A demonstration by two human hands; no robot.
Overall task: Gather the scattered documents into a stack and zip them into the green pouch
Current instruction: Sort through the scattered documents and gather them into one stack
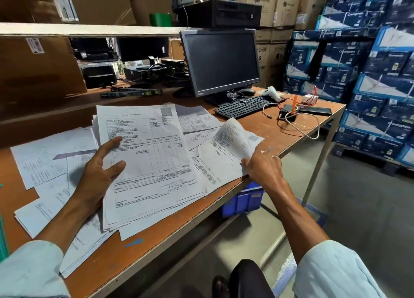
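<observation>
Overlapping documents (147, 154), print mostly illegible

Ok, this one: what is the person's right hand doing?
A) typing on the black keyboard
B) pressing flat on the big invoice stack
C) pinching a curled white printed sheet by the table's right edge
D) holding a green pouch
C: the right hand pinches the lower edge of the curled white printed sheet, which arches up off the other papers.

printed documents (147, 154) scattered, overlapping on table
</observation>
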